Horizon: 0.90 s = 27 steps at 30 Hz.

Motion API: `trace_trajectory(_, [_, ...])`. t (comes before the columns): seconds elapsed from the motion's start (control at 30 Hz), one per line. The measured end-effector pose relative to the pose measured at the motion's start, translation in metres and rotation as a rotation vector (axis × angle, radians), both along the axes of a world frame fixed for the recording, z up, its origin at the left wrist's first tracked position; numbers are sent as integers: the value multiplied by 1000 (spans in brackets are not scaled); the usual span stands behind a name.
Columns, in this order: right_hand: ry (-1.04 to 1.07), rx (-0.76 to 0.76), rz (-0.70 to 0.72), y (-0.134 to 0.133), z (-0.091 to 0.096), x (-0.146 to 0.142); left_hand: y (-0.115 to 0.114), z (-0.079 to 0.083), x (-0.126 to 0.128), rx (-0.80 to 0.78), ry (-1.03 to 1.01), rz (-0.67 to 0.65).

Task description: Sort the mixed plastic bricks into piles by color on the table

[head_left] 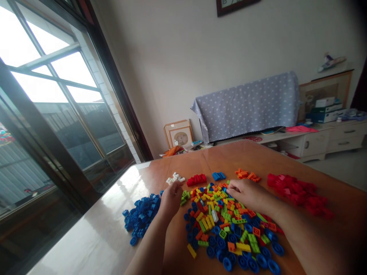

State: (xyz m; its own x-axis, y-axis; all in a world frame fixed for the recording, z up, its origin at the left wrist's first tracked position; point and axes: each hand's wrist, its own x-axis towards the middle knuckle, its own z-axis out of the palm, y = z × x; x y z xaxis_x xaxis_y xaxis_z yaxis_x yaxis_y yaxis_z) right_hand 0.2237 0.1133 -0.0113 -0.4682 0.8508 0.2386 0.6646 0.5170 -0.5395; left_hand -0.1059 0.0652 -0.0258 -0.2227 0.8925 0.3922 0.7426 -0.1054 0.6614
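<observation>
A large mixed pile of toy building bricks [226, 219] in several colours, with blue wheels among them, spreads over the table between my arms. My left hand [172, 196] is closed beside the small green bricks [185, 196], just in front of a little heap of white bricks [175, 178]; whatever its fingers hold is hidden. At the far edge of the mixed pile, my right hand [242, 190] has its fingers curled together. A bit of green shows by its fingertips, but I cannot tell whether it is held.
Blue bricks [143, 214] are heaped on the left, red ones [299, 193] on the right. Along the back lie a red row [196, 179], a blue group [218, 176] and orange bricks [248, 175]. Beyond the wooden table [229, 156] stands a low white cabinet [315, 144].
</observation>
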Motion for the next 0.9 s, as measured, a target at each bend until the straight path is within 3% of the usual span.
trace_trajectory(0.17, [-35,20,-6,2,-1,1,-9,11,20,-124,150,-141])
trace_trajectory(0.4, [-41,18,8,-1,0,-1,-26,28,56,-141,352,-394])
trace_trajectory(0.67, [-1,-36,31,-5,2,-4,-35,28,75,-212,594,-366])
trace_trajectory(0.9, [8,-30,42,-1,-4,-3,-34,29,79,-239,524,-403])
